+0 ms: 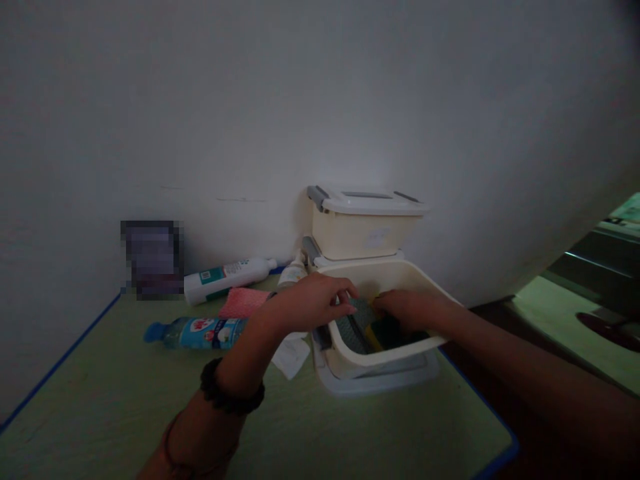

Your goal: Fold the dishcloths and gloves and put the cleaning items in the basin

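Sponge sits in our tub beside our right hand, grip unclear; our left hand hangs by the rim, fingers loosely parted. Leaning there could tip it.

We see a dim, grey scene, slightly soft throughout, with brighter greenish light at the far right, dark corners, and faint shadows on the wall.

so the right hand's down in the cream bin by a yellow sponge, left hand's at the rim
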`<state>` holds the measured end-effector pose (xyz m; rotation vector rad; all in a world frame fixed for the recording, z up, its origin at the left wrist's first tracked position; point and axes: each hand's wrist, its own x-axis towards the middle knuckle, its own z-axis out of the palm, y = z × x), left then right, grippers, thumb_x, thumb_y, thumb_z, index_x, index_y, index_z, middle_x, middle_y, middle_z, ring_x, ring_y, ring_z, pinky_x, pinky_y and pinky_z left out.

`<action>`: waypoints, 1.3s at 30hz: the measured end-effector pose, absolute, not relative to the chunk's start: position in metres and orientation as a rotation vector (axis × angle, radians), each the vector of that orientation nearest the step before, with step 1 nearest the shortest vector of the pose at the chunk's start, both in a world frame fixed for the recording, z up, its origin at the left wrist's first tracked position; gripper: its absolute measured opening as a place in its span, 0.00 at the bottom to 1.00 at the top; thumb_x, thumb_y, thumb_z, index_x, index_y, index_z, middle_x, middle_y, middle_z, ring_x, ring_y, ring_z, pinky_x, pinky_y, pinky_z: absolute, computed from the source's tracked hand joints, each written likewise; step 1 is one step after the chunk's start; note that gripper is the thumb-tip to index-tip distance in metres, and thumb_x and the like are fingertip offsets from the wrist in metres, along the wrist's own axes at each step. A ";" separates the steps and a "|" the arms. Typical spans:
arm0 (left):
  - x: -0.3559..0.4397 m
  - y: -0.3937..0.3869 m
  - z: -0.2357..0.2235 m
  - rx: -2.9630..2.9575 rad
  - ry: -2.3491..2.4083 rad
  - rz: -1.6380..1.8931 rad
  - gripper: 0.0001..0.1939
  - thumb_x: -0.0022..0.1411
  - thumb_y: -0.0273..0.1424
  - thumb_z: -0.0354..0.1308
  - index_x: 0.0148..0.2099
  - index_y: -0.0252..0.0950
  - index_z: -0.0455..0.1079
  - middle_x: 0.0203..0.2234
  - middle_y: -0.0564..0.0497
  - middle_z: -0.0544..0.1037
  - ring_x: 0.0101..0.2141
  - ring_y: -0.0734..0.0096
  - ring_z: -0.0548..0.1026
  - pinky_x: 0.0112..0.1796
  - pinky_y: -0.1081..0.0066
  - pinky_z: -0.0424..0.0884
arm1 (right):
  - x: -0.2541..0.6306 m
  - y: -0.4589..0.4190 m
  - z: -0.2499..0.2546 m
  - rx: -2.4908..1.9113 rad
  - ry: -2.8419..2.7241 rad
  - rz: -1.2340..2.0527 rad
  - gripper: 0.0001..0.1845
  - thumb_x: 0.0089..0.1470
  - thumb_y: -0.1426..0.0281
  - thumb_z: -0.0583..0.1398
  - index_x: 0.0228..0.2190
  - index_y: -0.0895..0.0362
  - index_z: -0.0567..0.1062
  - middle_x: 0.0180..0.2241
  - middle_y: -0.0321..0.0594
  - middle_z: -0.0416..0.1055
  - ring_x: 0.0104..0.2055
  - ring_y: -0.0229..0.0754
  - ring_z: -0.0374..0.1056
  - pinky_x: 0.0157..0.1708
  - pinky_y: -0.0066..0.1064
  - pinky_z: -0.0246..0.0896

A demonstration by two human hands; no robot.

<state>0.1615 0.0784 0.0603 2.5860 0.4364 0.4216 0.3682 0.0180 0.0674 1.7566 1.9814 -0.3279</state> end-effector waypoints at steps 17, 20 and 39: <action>0.163 0.077 0.049 2.548 0.403 0.694 0.06 0.59 0.28 0.54 0.35 0.34 0.72 0.22 0.52 0.74 0.26 0.71 0.71 0.30 0.73 0.63 | 0.378 0.011 0.088 1.910 2.305 -0.351 0.11 0.46 0.69 0.60 0.34 0.60 0.75 0.35 0.47 0.74 0.37 0.47 0.69 0.36 0.34 0.59; 0.164 0.074 0.045 2.517 0.449 0.851 0.06 0.60 0.29 0.53 0.35 0.33 0.70 0.24 0.51 0.73 0.29 0.70 0.71 0.33 0.72 0.64 | 0.368 0.003 0.090 1.983 2.469 -0.349 0.09 0.50 0.68 0.57 0.33 0.59 0.74 0.33 0.44 0.74 0.36 0.44 0.69 0.36 0.32 0.60; 0.009 0.051 -0.029 2.461 1.143 1.329 0.05 0.60 0.30 0.51 0.34 0.36 0.66 0.28 0.49 0.72 0.32 0.67 0.71 0.35 0.66 0.69 | 0.259 -0.019 0.090 2.070 3.251 -0.078 0.04 0.52 0.71 0.57 0.26 0.56 0.71 0.26 0.34 0.71 0.31 0.38 0.66 0.36 0.31 0.55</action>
